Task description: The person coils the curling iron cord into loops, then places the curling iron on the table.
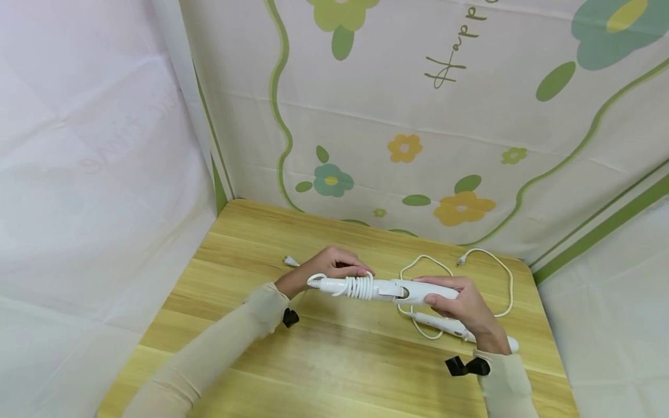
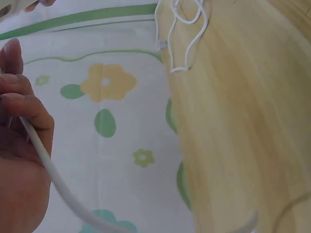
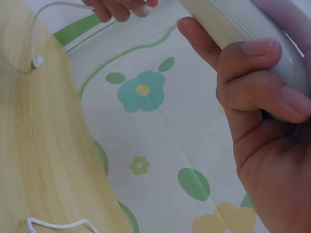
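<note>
Pinched between the fingers of the left hand [image 1: 334, 266] is the white cord [image 2: 53, 177]; the left wrist view shows it running under the curled fingers [image 2: 26, 104] and down across the palm. That hand sits at the left end of the white wand [image 1: 384, 288], just behind the coils already laid round its barrel. The plug [image 1: 290, 262] lies on the table [image 1: 324, 360] near the left wrist, so only a short tail seems left to wind.

To do this well, I would keep the cord taut while leading it round the barrel, lay each turn snug against the last, and let the wand stay level rather than twisting both ends at once.

Further right, the right hand [image 1: 462, 302] is wrapped round the wand's handle end, thumb on top and fingers curled beneath, as the right wrist view confirms. The wand thus spans between the two hands, held above the table.

Beneath the right hand lies a second wand [image 1: 444, 326], its own loose cord [image 1: 504, 278] looping off toward the far right corner.
</note>
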Demonstrator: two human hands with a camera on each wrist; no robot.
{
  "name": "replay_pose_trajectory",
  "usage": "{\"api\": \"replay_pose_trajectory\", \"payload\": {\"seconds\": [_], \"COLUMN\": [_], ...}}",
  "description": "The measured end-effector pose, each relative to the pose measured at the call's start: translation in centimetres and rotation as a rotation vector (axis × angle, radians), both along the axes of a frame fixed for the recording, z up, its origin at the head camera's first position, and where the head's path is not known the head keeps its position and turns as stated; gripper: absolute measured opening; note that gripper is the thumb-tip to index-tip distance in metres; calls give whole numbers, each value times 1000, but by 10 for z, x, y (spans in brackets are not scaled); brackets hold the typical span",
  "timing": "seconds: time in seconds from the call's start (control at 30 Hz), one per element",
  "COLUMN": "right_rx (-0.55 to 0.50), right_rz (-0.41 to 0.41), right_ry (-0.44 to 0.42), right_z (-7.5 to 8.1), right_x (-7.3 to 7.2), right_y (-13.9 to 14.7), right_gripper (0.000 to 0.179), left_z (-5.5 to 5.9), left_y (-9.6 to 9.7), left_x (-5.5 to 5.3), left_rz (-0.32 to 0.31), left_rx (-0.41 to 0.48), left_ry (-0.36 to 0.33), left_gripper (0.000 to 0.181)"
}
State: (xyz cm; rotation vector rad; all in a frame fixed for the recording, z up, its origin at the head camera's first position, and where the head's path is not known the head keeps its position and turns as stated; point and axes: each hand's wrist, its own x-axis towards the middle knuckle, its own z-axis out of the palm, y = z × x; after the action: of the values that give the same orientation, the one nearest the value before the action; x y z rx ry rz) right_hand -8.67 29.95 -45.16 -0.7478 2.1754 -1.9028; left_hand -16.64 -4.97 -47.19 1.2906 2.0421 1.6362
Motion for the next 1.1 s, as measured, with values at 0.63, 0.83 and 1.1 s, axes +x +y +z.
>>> {"api": "replay_pose_trajectory", "payload": {"seconds": [0.63,0.83,1.1], "right_rx": [-314,-173,32], "right_rz": [-293,-474,-513], "right_ry": [-109,-190,-192], "right_z": [8,5,-3], "right_x": [-5,-11,-14], "right_y": [-7,-7,-6], "right_gripper": [40,26,28], "left_z": [-34,-20,1], "left_y": [20,22,13], "left_x": [19,27,26], "left_rz": [211,218,231], "left_rx": [-148,-255,-259], "left_ry": [-82,244,462], "left_gripper": [32,25,22]}}
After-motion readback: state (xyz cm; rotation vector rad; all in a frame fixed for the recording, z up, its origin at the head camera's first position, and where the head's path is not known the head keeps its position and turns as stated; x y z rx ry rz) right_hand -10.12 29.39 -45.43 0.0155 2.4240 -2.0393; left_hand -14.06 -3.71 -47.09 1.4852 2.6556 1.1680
